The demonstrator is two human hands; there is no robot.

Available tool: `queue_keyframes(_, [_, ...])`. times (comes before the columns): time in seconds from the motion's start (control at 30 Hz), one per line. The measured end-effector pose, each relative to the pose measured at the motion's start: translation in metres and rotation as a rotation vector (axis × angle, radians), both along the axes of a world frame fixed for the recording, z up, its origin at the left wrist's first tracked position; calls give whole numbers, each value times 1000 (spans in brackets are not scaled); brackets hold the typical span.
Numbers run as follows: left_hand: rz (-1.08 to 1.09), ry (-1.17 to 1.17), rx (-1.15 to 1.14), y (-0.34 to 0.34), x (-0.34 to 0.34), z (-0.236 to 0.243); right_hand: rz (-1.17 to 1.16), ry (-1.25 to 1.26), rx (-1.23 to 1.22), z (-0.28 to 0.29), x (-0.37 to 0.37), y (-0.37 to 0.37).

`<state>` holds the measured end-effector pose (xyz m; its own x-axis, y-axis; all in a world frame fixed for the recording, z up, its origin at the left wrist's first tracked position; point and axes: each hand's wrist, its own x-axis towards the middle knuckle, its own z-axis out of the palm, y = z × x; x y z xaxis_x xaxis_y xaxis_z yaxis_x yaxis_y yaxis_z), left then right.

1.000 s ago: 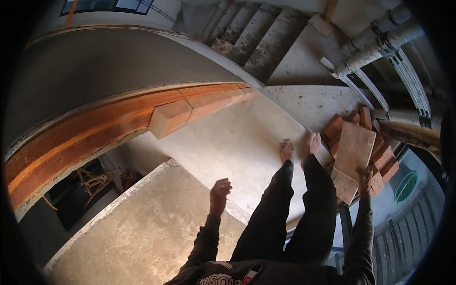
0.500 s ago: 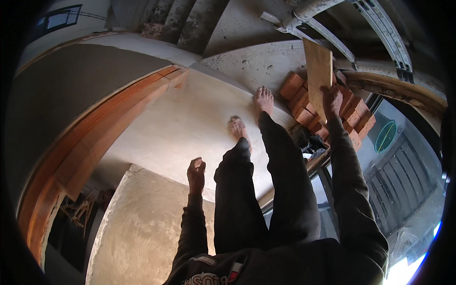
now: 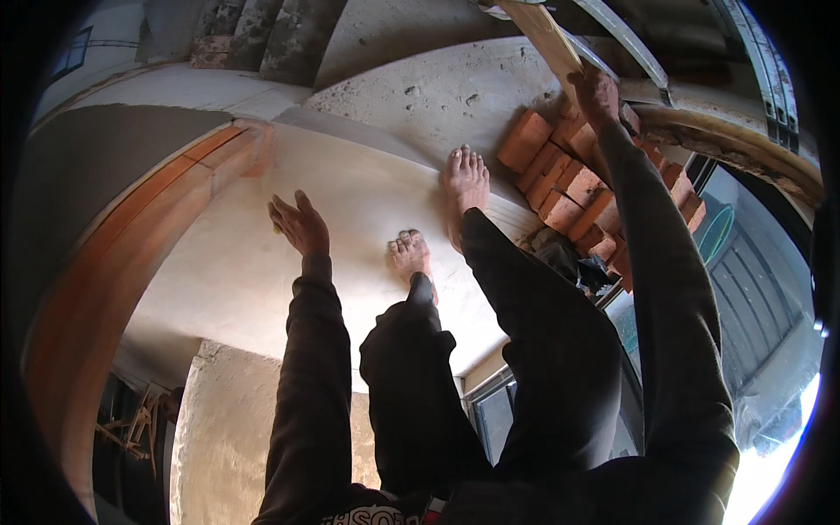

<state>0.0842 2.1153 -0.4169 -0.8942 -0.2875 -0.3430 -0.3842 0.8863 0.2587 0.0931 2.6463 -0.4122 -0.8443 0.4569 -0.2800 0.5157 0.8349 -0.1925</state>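
Head view: clamps end of wooden board point(image 3: 544, 39) in right hand point(image 3: 595, 98); splays left hand point(image 3: 302, 227) over pale floor point(image 3: 359, 179), away from bricks point(image 3: 564, 164).

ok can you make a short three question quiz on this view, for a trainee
1. True or false: the left hand is clutching a hammer.
2. Fill in the blank: the stack of bricks is closer to the person's ____ foot.
3. Open question: what does the right hand hold?

Key:
1. False; its fingers are open and nothing is in them.
2. Right; the right foot is beside the stack.
3. A wooden board.
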Motion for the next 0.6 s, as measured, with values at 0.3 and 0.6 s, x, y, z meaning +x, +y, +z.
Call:
queue_keyframes(0.3, [-133,88,-7,18,-9,-54,-67,-113,139,-62,-12,4])
queue_keyframes(0.6, [-189,199,-93,28,-7,-76,-80,-85,240,-132,6,-4])
